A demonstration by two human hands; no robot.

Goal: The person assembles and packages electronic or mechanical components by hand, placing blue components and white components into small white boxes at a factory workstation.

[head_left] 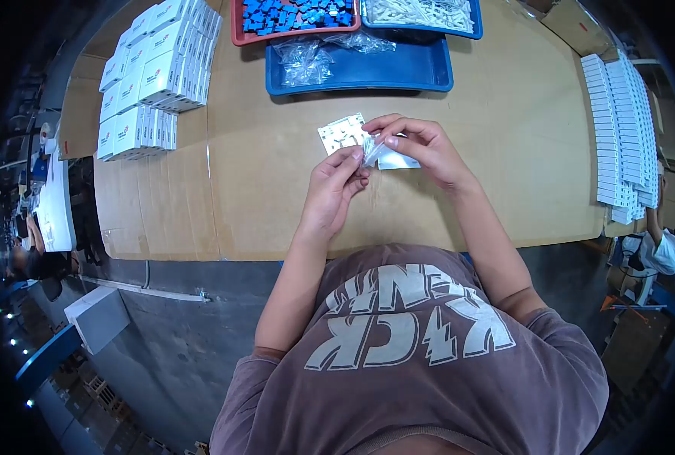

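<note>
A small clear plastic bag (371,152) with something whitish in it is between my two hands, over the middle of the table. The thumb and fingers of my left hand (333,189) pinch its lower left side. My right hand (427,149) bends over its upper right, fingertips closed at the plastic; how firmly they grip is hard to see. Under the hands, a white printed sheet or card (339,132) shows at the left. A plain white flat piece (398,158) lies beneath my right hand, partly hidden by it.
Blue pieces (295,15) fill a red tray (295,35). White pieces (421,12) lie in a blue tray beside it. A nearer blue tray (360,87) holds clear bags (305,62). White boxes are stacked at left (144,80) and right (621,133). Other people are at both sides.
</note>
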